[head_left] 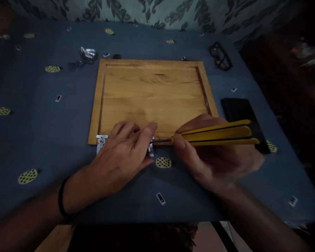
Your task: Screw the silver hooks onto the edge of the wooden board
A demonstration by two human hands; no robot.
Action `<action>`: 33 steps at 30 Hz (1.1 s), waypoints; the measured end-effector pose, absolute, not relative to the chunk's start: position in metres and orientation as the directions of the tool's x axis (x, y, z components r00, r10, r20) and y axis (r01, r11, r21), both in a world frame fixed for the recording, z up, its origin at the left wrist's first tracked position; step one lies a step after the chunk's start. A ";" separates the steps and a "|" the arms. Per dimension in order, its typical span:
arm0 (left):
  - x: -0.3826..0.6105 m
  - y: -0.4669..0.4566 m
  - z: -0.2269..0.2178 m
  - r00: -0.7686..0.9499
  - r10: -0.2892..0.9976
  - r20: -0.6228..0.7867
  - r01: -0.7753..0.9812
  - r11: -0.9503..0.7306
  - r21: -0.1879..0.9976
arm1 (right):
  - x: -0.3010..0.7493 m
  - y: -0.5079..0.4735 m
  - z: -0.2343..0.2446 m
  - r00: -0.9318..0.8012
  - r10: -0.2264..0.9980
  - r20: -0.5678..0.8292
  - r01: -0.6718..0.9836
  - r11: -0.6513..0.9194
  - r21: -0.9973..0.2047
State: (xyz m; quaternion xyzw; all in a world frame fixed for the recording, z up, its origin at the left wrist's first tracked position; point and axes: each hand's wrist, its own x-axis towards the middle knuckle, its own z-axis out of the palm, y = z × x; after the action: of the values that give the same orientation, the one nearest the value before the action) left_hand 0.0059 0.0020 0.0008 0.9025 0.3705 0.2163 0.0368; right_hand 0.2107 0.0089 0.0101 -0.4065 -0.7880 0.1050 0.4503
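A wooden panel (152,94) with a raised frame lies flat on the table. At its near edge my left hand (123,157) is closed, with a metal hinge (151,151) between its index finger and thumb; the hand hides part of the hinge. My right hand (212,161) grips a yellow-and-black screwdriver (215,134). The screwdriver lies almost level, its shaft reaching left to the hinge, and its tip is hard to make out. Another metal hinge (101,140) sits at the panel's near left corner, beside my left hand.
The blue tablecloth (55,133) carries a pineapple print. Behind the panel's left corner lies a small heap of shiny metal and clear plastic (86,56). Dark-framed glasses (220,56) are at the back right. A black flat object (238,112) rests right of the panel.
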 end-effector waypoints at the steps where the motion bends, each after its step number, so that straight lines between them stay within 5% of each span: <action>1: 0.006 0.002 0.001 0.632 0.684 0.364 0.653 -0.723 0.225 | 0.211 0.009 0.012 -0.300 0.709 0.638 0.542 0.678 -0.498; 8: 0.005 0.001 0.000 0.626 0.695 0.354 0.657 -0.714 0.241 | 0.207 0.010 0.015 -0.364 0.615 0.699 0.507 0.761 -0.405; 24: 0.005 0.001 0.000 0.611 0.711 0.348 0.664 -0.700 0.265 | 0.205 0.005 0.014 -0.272 0.616 0.739 0.523 0.740 -0.424; 29: 0.004 0.001 -0.001 0.605 0.722 0.337 0.669 -0.690 0.277 | 0.205 0.005 0.010 -0.126 0.632 0.765 0.433 0.729 -0.531; 33: 0.003 0.001 0.000 0.613 0.713 0.340 0.663 -0.699 0.269 | 0.204 0.010 0.007 0.045 0.766 0.642 0.413 0.571 -0.710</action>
State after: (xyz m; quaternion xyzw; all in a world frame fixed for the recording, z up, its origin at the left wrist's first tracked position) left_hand 0.0032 0.0013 0.0004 0.8963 0.3837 0.2147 0.0579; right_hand 0.2043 0.0100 0.0073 -0.4372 -0.6739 0.1532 0.5755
